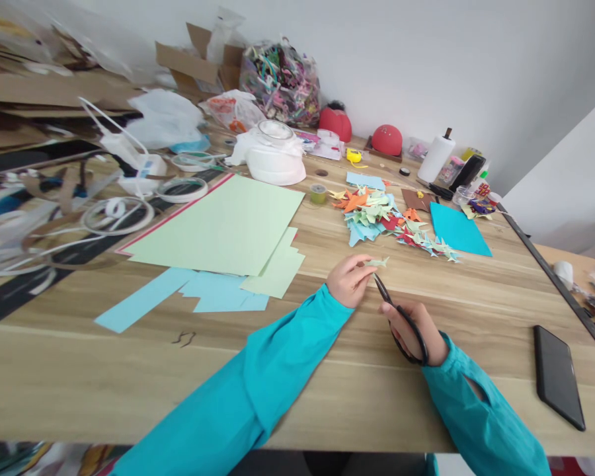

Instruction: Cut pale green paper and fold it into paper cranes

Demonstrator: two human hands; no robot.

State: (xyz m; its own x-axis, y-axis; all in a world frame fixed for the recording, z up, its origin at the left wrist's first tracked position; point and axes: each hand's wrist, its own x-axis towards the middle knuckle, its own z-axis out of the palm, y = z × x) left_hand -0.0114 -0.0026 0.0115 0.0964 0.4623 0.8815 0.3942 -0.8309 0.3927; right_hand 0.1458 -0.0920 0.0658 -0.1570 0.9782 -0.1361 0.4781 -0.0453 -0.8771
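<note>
My left hand (351,280) pinches a small pale green paper cutout (378,262) between thumb and fingertips, above the table. My right hand (412,330) is closed around the black handles of a pair of scissors (384,289). Their blades look close together, with the tip just below the cutout and near my left fingertips; whether they touch the paper I cannot tell. Beyond my hands lies a heap of folded or cut paper pieces (374,213) in green, orange, blue and red. A line of similar pieces (426,239) trails off to the right.
Large light green sheets (223,225) lie left of my hands, with blue paper strips (143,299) in front. A turquoise sheet (460,228) is at the right, a black phone (558,377) near the right edge. Cables (121,215) and a white bundle (275,158) are farther back.
</note>
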